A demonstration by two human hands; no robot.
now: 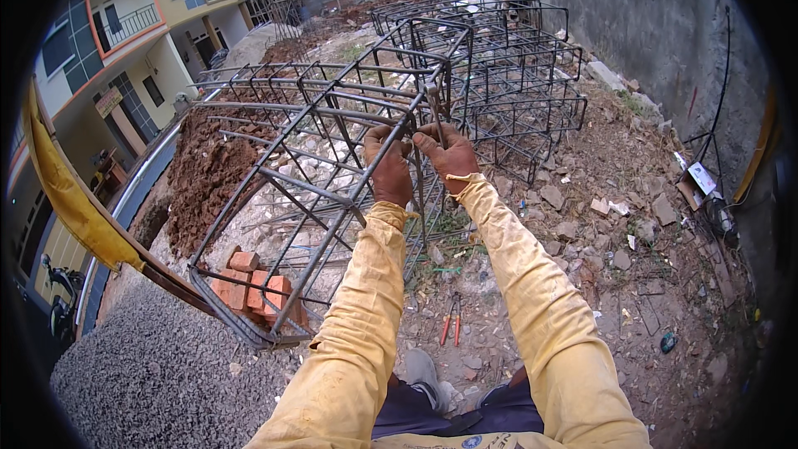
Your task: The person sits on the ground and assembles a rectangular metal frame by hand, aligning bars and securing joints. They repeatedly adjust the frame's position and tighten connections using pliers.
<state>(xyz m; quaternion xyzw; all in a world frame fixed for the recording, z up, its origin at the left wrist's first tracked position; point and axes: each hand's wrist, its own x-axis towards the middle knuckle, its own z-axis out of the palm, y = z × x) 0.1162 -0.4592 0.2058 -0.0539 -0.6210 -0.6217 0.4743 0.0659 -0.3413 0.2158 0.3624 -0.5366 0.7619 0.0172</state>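
Observation:
A cage of dark steel rebar, made of long bars and square stirrups, stands before me. Both my hands are at its near upper corner. My left hand is closed against the bars, its fingers pinched at the corner; whatever they grip is too small or hidden. Just beside it, my right hand closes around a slim metal tool whose blunt head points up past the corner bar. The tool's exact kind is unclear. On the ground below lies a pair of red-handled cutters.
More rebar cages extend behind toward a grey wall. Orange bricks sit under the cage's left end, beside a gravel heap. Rubble covers the right side. A yellow cloth on a bar rises at left.

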